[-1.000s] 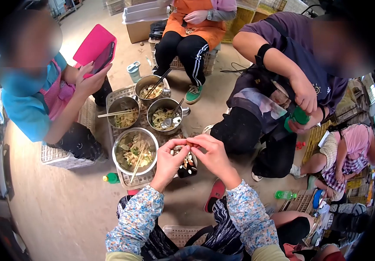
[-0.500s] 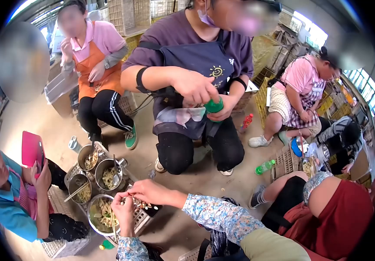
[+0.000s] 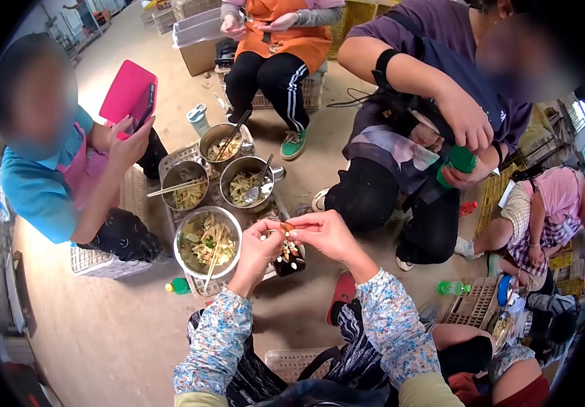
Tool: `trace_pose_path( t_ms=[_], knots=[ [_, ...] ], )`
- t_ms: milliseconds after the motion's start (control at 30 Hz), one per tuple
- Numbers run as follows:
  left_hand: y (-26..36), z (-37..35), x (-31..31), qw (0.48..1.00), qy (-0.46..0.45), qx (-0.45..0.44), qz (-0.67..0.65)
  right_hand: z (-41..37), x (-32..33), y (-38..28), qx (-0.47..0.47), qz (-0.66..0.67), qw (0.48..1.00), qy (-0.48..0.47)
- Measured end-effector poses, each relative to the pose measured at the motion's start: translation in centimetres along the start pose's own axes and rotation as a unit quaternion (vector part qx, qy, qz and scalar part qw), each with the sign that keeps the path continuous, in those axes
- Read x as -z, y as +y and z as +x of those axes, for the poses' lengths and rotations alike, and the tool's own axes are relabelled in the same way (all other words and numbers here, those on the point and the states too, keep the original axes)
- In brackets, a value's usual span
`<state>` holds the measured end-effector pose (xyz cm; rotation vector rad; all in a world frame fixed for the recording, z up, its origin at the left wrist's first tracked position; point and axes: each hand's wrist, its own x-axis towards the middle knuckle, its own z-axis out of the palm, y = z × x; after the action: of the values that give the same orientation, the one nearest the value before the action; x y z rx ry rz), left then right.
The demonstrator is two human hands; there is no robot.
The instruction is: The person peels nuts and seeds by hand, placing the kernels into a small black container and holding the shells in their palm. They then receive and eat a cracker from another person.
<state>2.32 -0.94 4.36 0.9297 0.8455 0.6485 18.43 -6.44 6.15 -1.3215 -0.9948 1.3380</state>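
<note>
My left hand (image 3: pixel 263 245) and my right hand (image 3: pixel 323 235) meet in front of me, fingers pinched together. Between their fingertips is a small brown piece (image 3: pixel 286 226), too small to name for sure. Just below sits a dark container (image 3: pixel 290 263) with white and brown bits on it, partly hidden by my hands. Left of my left hand stands a metal bowl (image 3: pixel 185 259) of noodle-like food with chopsticks (image 3: pixel 216 252) resting in it. Past my fingers is another metal bowl (image 3: pixel 227 194) with a spoon (image 3: pixel 257 186).
Two more food bowls stand on the crate (image 3: pixel 169 160), beside a tumbler (image 3: pixel 198 119). A person at left holds a phone in a pink case (image 3: pixel 127 93). Opposite, a person grips a green bottle (image 3: pixel 458 165). Another green-capped bottle (image 3: pixel 453 288) lies on the floor at right.
The view has swung left and down, so bowls and people appear shifted right. My hands remain together at the brown piece. The person in the orange apron has lowered a hand from the face.
</note>
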Motion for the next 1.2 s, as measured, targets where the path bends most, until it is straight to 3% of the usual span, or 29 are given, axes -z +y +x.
trace_pose_path(
  t_ms=[67,333,533,1067,1200],
  knots=[
    [0.3,-0.1,0.0,1.0,0.004,-0.002,0.023,0.4,-0.1,0.8,0.003,0.038,0.999,0.004],
    [0.1,-0.3,0.6,0.996,-0.003,-0.032,0.085,-0.1,-0.9,0.7,0.02,-0.09,0.996,0.012],
    [0.6,-0.7,1.7,0.993,-0.04,0.015,0.112,-0.1,-0.7,0.6,0.01,-0.101,0.995,0.01],
    [0.8,-0.8,2.1,0.991,-0.049,0.004,0.121,0.0,-0.7,1.7,-0.007,0.026,0.998,-0.054],
    [0.2,-0.6,2.0,0.994,-0.03,0.016,0.103,0.2,-0.4,1.8,-0.04,-0.004,0.997,-0.059]
  ],
)
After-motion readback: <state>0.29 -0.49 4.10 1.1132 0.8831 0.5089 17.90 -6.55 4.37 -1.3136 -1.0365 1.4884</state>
